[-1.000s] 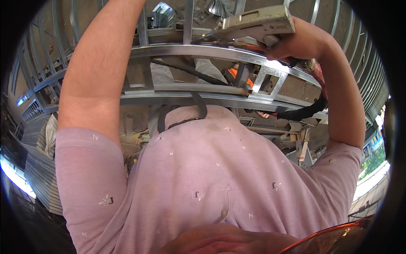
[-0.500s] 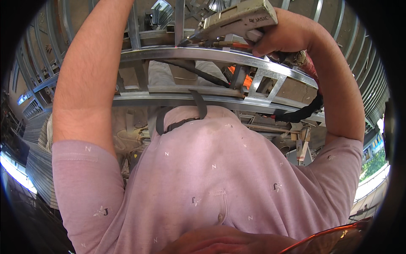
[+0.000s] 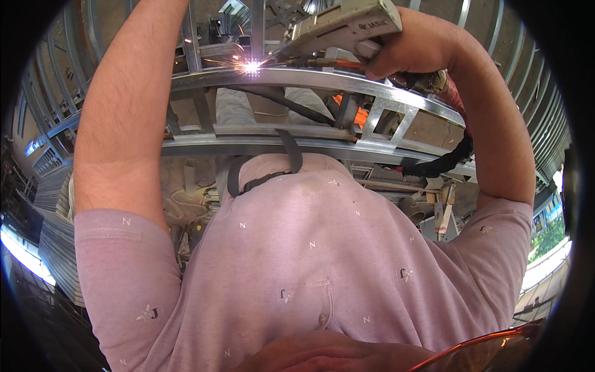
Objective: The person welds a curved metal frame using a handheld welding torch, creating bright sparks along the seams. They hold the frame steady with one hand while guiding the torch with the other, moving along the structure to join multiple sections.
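Observation:
My right hand (image 3: 416,48) is closed round the grip of a grey welding gun (image 3: 344,30). The gun's tip meets the joint where an upright metal bar (image 3: 257,31) joins a long shiny metal rail (image 3: 310,78). A bright white-violet weld spot (image 3: 251,67) glows there and throws sparks to the left. My left forearm (image 3: 127,118) reaches up past the top edge of the picture, so the left hand itself is out of sight. A red-sleeved cable (image 3: 451,96) runs down from the gun beside my right forearm.
A second rail (image 3: 248,147) crosses nearer my waist, with short cross pieces between the two. A black-wrapped hose (image 3: 443,165) hangs at the right. Stacked ribbed metal (image 3: 57,248) lies at the left. Rows of metal bars (image 3: 545,118) stand on the right.
A bright arc with sparks has appeared at the gun's tip. My right hand and the gun have shifted slightly left, and my left forearm has also moved a little left.

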A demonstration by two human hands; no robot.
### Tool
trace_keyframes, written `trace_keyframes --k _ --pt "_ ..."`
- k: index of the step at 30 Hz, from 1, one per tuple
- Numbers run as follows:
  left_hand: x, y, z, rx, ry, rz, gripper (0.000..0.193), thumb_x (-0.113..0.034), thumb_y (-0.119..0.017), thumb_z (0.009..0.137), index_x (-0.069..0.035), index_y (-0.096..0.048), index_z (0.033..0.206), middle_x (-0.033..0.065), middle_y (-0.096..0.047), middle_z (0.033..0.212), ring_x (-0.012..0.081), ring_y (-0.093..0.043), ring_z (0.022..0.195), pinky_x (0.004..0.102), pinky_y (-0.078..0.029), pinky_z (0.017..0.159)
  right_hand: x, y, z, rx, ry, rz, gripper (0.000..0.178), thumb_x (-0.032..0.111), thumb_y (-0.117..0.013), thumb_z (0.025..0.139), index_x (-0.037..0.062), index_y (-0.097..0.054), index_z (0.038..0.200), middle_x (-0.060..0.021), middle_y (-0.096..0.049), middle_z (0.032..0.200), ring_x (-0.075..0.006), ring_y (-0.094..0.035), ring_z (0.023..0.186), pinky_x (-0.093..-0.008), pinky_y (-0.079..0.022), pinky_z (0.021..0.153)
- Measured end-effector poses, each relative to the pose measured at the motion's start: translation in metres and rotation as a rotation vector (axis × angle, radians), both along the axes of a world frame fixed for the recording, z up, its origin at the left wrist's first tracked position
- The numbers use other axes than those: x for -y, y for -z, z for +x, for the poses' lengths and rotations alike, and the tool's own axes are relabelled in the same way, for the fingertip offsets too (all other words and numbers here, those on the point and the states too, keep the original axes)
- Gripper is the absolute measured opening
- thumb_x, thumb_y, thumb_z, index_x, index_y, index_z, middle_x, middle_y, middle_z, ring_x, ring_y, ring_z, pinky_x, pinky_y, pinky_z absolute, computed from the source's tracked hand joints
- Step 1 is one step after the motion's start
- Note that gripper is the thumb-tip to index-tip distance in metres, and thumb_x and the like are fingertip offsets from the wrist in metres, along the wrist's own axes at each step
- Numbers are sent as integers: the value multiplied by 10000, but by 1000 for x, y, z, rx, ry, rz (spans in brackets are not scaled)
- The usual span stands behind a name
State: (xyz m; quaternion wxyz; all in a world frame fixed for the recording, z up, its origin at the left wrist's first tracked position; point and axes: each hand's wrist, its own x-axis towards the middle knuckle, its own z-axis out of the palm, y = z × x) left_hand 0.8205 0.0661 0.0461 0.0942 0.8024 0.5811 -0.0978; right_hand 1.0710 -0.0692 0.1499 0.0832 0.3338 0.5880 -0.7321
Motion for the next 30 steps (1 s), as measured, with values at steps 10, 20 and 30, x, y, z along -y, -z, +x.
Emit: trace_keyframes --k 10,20,30 --pt "-1 0 -1 -36 4 3 1441 -830 -745 654 -22 -98 1657 239 -5 1724 411 3 1599 549 -56 1288 -1 -6 -7 155 -118 41 746 145 -792 813 36 -510 1495 -186 -637 1389 -282 -625 1238 -376 -486 1107" --pt "2 9 1 44 33 83 1443 -836 -744 646 -36 -100 1661 238 -1 1725 417 -10 1598 563 -69 1284 -4 -23 -7 626 -157 -79 979 328 -829 848 -107 -299 1548 -291 -606 1352 -314 -624 1242 -395 -505 1099" --pt "-4 3 2 -40 7 15 1462 -831 -752 637 -48 -67 1664 233 -13 1726 413 -10 1599 556 -64 1287 -6 -26 3 366 -45 -241 709 177 -806 857 45 -520 1493 -190 -668 1301 -257 -676 1117 -341 -578 971"
